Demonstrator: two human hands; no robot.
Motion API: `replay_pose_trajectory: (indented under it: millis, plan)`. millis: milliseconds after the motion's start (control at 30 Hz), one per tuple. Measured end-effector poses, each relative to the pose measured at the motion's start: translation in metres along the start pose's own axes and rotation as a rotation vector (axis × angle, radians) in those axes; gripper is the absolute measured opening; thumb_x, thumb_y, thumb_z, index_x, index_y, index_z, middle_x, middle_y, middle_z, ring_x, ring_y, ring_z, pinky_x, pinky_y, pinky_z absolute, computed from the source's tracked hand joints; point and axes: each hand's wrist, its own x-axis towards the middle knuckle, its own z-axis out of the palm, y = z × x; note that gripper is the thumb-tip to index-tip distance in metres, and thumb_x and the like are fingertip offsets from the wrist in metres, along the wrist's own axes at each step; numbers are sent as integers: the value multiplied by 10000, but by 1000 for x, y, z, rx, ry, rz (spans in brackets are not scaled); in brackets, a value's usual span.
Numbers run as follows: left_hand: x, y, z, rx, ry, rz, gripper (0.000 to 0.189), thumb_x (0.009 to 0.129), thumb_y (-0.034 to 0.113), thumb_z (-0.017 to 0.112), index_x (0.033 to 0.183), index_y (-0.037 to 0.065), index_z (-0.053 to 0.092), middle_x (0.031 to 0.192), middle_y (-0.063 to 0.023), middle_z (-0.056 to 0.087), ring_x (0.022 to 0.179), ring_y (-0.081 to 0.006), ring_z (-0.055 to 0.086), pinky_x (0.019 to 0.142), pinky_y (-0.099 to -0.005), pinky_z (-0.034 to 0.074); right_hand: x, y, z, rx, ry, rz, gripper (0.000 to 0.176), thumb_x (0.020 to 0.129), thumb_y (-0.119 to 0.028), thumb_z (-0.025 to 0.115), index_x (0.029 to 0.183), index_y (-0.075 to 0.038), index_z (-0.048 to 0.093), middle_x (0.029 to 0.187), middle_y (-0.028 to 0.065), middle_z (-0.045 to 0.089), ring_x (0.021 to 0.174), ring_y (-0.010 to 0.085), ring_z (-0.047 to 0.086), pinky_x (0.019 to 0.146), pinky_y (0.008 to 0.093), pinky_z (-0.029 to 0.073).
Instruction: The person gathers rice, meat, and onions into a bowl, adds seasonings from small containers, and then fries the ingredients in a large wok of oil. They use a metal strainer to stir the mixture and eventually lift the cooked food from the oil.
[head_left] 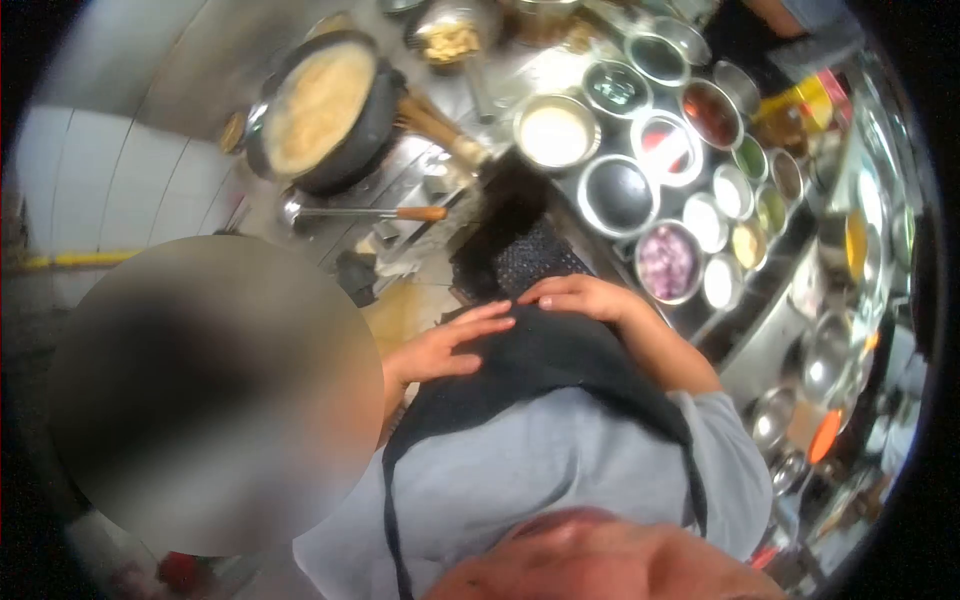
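Note:
My left hand [455,345] lies against the front of my black apron [545,350], fingers stretched out and holding nothing. Opposite it, my right hand [575,296] touches the apron's upper edge with its fingers loosely extended, also with nothing in it. The fingertips of both hands come near each other. Ahead and to the left sits a dark pot [365,150] with a pale, beige content. A ladle with a wooden handle [420,213] lies below it on the metal surface.
Round metal containers stand to the right, including one of chopped purple onion [668,262], one of white liquid [556,133] and one of red sauce [712,113]. A bamboo brush [440,130] lies beside the pot. Metal bowls [828,350] line the far right. A blurred patch covers the left.

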Motion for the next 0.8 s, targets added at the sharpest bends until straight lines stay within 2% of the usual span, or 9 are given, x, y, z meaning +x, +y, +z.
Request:
replay_pose_trajectory:
  millis: [67,133,233,333,367,433,567,633,800]
  plan:
    - [-23,-4,-18,41,53,57,614,882,409,548,1397,109,400,1509,-120,246,1397,-286,205,1123,-427,166,31,-18,-9,-50,-126,85,420,935,-301,493,1210,4,579,1287,158,520,1232,263,448,1053,369,305]
    - [-44,-12,-32,82,9,130,637,911,477,492,1402,85,383,1507,-123,250,1396,-279,205,1128,-440,147,44,0,-3,88,-1,-3,421,933,-298,495,1223,-3,573,1274,152,538,1211,257,470,1039,357,327]
    - [-48,-37,-58,83,7,-64,683,811,107,627,1425,75,331,1523,-129,195,1412,-257,162,1144,-422,126,62,-2,9,260,39,54,415,912,-314,512,1198,-25,596,1176,146,610,1119,247,544,979,337,393]
    - [10,-26,-80,87,33,-39,644,814,112,625,1397,67,356,1494,-132,231,1392,-260,194,1138,-422,142,89,-11,15,-207,196,-225,371,871,-316,553,1068,-16,645,1036,215,636,939,305,597,822,389,448]
    - [26,-17,-84,97,38,-14,631,815,113,624,1388,64,365,1484,-132,243,1386,-261,204,1136,-422,148,73,-57,22,-256,264,25,358,858,-320,580,1024,-11,654,1033,197,640,942,314,595,820,388,449]
    - [55,5,-77,149,12,60,605,817,116,622,1370,59,382,1464,-134,267,1373,-264,225,1132,-422,158,84,-28,23,-375,432,-36,362,881,-334,570,1052,-25,654,1063,182,640,985,307,588,850,388,439]
    - [86,48,-68,224,-222,231,555,821,122,619,1333,48,416,1426,-138,315,1347,-269,268,1125,-421,180,23,-46,67,-386,777,79,404,904,-347,544,1066,10,641,1083,203,631,978,294,588,860,380,434]
    - [103,61,-47,264,-337,299,531,823,125,617,1314,42,433,1406,-140,339,1334,-271,289,1121,-421,190,4,-42,104,33,960,150,472,927,-399,508,1062,35,633,1080,204,633,963,258,586,858,370,431]
    - [100,68,-11,302,-636,349,472,829,132,613,1268,29,475,1358,-145,399,1302,-277,342,1112,-421,217,-4,-68,175,112,1178,224,519,937,-437,485,1111,34,618,1136,184,622,1010,225,573,881,364,419]
